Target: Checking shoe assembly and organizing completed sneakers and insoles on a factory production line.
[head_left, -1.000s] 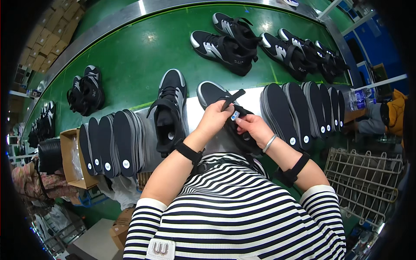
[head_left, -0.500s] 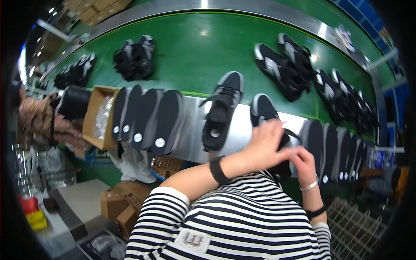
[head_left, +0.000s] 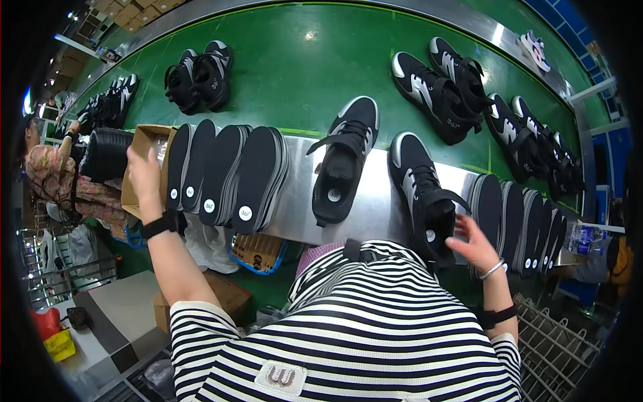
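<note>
My left hand [head_left: 145, 175] is at the open cardboard box [head_left: 137, 201] on the left, fingers stretched and partly apart over its side. Nothing shows in that hand. My right hand [head_left: 477, 249] is open beside the heel of a black shoe with a silver toe [head_left: 416, 175], fingertips close to its collar. Whether they touch it I cannot tell. A round white label shows on the insole inside that shoe. Left of it lies a matching shoe [head_left: 345, 151], toe pointing away, its strap undone and a similar label inside.
Stacked black insoles [head_left: 257, 175] stand between box and shoes, with more insole stacks [head_left: 512, 224] at the right. Beyond the metal ledge [head_left: 301, 201], a green surface [head_left: 301, 74] carries paired shoes [head_left: 429, 100]. A wire rack [head_left: 549, 342] is at lower right; another person [head_left: 53, 167] is far left.
My left hand has left the right-hand shoe and swung far left to the box. My right hand has opened, staying near the shoe's heel, whose collar and strap are now uncovered.
</note>
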Demonstrator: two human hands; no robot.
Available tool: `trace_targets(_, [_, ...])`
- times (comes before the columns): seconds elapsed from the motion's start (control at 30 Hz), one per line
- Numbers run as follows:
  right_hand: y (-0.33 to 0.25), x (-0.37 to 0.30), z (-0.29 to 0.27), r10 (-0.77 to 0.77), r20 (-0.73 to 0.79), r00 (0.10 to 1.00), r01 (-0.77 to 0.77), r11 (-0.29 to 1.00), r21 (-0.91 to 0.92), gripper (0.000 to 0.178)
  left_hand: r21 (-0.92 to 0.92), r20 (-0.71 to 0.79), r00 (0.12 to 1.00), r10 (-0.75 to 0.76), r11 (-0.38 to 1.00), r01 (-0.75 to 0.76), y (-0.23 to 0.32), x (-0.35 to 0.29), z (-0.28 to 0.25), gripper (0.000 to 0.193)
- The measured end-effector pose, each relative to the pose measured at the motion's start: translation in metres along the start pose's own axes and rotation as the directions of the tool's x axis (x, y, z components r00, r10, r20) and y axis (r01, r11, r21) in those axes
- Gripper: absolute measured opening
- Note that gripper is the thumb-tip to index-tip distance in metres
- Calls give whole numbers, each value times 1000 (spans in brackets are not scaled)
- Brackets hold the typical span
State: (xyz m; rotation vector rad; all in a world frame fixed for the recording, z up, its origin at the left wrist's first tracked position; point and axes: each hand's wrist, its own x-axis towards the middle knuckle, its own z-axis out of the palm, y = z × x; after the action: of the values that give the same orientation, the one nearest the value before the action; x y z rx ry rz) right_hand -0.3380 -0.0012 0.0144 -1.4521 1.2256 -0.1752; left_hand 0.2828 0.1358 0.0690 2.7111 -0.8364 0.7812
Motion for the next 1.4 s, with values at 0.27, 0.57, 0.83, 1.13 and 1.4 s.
trace_targets(0.27, [4,24,35,-14,-50,999,13,999,-38,43,-767,641,616,458,406,496,161,-146,-41,30])
trace_targets(0.57, [-42,17,43,-260,-113,959,149,799,-582,35,-808,589,559,584,439,392,237,-227,-29,63])
trace_targets(0.83, [-88,22,72,-169,342,924,369,626,-687,53,-834,-65,573,817,270,-480,257,-191,-37,35])
trace_targets(1.13, [-42,63,72,264,515,815,196,711,-675,68,-843,107,699,707,438,-314,281,-218,-34,18])
trace_targets(1.4, [-116,9,101,-418,199,886,359,347,-867,32,-879,358,713,603,476,40,273,-199,-35,22])
